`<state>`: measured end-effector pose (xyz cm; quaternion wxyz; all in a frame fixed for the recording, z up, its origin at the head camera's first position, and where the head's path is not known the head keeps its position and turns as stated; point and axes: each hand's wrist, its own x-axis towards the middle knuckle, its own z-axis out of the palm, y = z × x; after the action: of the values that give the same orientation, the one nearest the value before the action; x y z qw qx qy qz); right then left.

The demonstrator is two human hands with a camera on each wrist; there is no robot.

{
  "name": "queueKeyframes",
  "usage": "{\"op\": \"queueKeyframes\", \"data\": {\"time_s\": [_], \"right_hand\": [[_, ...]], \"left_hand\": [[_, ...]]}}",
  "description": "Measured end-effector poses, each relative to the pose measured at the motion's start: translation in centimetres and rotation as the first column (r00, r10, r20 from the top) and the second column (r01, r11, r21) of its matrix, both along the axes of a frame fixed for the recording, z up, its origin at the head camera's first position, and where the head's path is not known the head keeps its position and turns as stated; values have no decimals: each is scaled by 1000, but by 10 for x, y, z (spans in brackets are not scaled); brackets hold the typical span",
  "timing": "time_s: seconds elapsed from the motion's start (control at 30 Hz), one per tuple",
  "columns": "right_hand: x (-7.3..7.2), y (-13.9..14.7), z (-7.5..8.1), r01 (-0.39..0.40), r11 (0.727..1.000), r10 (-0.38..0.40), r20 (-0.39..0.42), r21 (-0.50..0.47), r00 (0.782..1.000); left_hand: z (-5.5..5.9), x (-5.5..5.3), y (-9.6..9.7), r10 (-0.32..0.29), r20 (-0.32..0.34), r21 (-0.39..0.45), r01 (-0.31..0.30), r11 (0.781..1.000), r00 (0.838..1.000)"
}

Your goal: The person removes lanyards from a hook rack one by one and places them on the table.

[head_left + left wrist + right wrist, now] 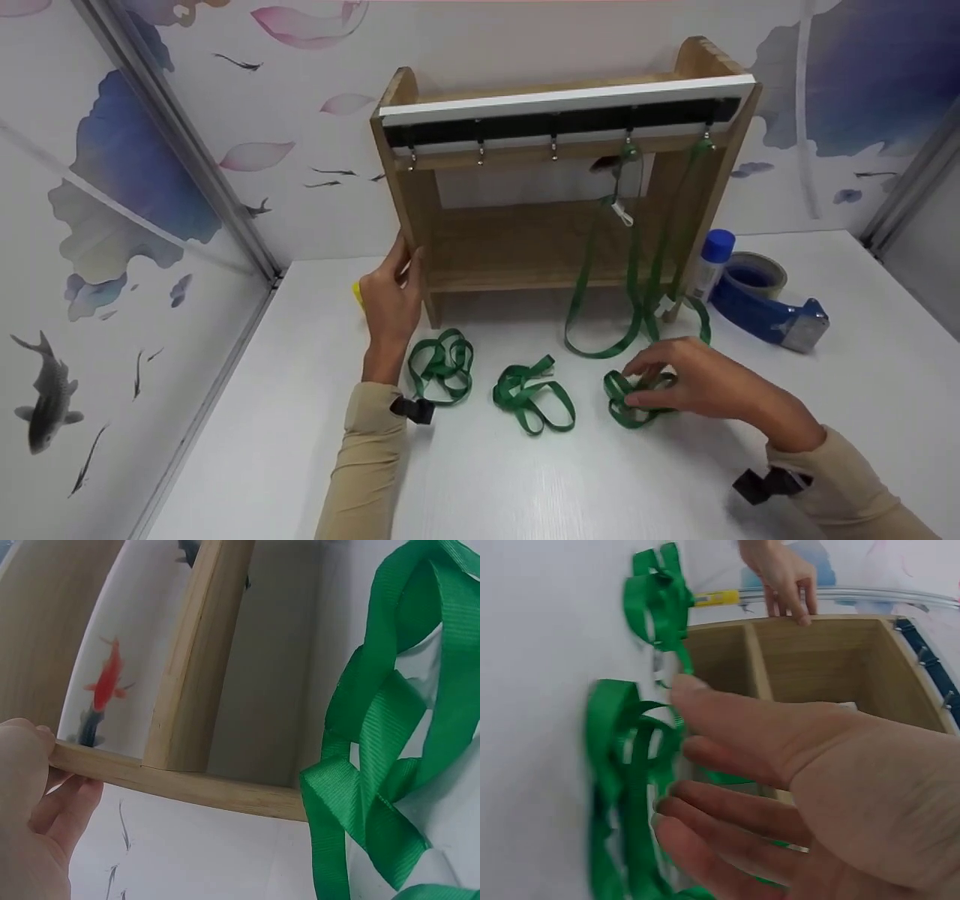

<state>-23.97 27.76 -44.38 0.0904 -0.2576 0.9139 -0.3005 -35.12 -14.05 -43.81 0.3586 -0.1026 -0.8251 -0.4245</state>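
Observation:
My left hand [391, 292] grips the left side panel of a small wooden shelf [517, 247]; in the left wrist view, thumb and fingers lie on either side of the panel's edge. Low over the table, my right hand [701, 375] reaches over a bundled green lanyard [619, 409], its thumb and fingers apart. From the right wrist view I cannot tell whether the fingertips touch the ribbon. Two more bundled lanyards, a middle one [517, 397] and a left one [442, 367], lie before the shelf. Green lanyards [581, 292] hang from the two rightmost hooks.
A row of metal hooks [554, 148] runs along a dark strip on the shelf's front. Right of the shelf are a blue-capped glue stick [716, 251], a tape roll [776, 274] and a blue tape dispenser [772, 319]. Something yellow [358, 292] shows behind the left hand.

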Motion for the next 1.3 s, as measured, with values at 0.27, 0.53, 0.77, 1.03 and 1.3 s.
{"op": "queueKeyframes", "data": {"time_s": [0.27,0.53,0.77,1.03,1.3], "right_hand": [[-18,-31,30,348,851,-493,-374,-393,785],[-47,-78,41,440,707,-665,-310,-554,679],[-68,-104,41,486,618,-737,-241,-618,631],[-71,-102,40,450,502,-791,-182,-738,585],[-52,-97,85,80,443,-771,-333,-893,543]], "left_hand": [[-2,2,-5,2,-15,0,-2,1000,1000],[-3,2,-3,9,-14,5,-9,1000,1000],[-2,2,-1,4,-19,11,-4,1000,1000],[-1,2,3,11,-6,7,-11,1000,1000],[2,2,2,11,2,9,-11,1000,1000]]}}
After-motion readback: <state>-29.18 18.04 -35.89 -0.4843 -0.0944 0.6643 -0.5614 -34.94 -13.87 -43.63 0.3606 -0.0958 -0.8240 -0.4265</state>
